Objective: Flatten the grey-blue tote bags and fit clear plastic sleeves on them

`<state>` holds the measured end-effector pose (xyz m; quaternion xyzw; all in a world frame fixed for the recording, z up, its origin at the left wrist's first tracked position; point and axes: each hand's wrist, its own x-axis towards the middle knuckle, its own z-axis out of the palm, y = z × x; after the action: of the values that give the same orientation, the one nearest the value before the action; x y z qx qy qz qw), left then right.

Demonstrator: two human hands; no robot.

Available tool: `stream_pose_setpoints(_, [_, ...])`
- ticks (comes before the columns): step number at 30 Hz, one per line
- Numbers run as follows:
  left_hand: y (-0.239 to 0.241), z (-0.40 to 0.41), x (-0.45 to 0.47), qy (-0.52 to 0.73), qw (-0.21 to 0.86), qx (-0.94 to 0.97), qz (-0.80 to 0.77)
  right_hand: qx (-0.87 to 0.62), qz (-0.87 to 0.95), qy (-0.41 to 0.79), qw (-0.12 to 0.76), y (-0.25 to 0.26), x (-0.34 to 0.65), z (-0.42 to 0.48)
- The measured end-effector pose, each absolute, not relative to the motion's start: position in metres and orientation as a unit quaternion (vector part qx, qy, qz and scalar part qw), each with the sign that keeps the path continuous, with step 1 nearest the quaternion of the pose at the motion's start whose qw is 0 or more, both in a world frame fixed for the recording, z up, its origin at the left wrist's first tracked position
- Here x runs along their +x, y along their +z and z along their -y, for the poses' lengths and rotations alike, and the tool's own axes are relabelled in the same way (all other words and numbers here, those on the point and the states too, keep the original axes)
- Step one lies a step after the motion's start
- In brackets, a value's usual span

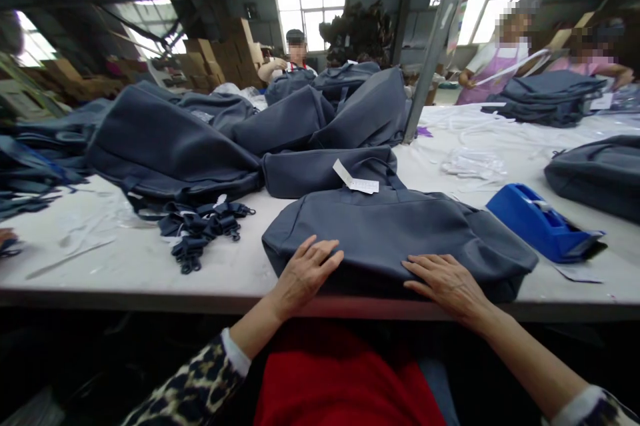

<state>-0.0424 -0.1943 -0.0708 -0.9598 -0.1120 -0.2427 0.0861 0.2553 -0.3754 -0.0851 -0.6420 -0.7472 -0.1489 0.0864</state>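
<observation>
The left hand (305, 273) and the right hand (445, 283) are lying flat, fingers spread, apart, on the near side of a grey bag (395, 229) at lower centre, clamping nothing. The bag is stretching left to right along the tabletop (125, 266) edge, equally near both hands. A blue tape dispenser (537, 221) is sitting right of it.

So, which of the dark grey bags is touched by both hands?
The flat bag at the near edge of the table: the left hand and right hand rest palm-down on it. The other bags lie farther back, away from these hands.
</observation>
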Motion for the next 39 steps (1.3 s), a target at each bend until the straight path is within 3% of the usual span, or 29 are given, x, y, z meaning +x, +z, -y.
stream_pose_setpoints(6, [-0.073, 0.177, -0.017, -0.339, 0.18, -0.922, 0.06, -0.651, 0.71, -0.223, 0.15, -0.065, 0.25, 0.373])
stream_pose_setpoints(10, [-0.061, 0.168, -0.011, -0.325, 0.192, -0.925, 0.04, -0.608, 0.701, -0.303, 0.216, -0.061, 0.238, 0.374])
stream_pose_setpoints(17, [-0.056, 0.168, -0.006, -0.307, 0.208, -0.928, 0.029, -0.575, 0.719, -0.306, 0.243, -0.076, 0.234, 0.369])
stream_pose_setpoints(27, [-0.059, 0.179, -0.006, -0.226, 0.131, -0.965, 0.012, -0.556, 0.737, -0.296, 0.246, -0.086, 0.238, 0.367])
stream_pose_setpoints(34, [-0.033, 0.191, -0.017, -0.204, 0.01, -0.979, 0.029, -0.524, 0.804, -0.237, 0.151, -0.067, 0.254, 0.381])
stream_pose_setpoints(39, [-0.066, 0.215, -0.028, -0.203, 0.028, -0.977, 0.054, -0.526, 0.805, -0.238, 0.136, -0.086, 0.244, 0.393])
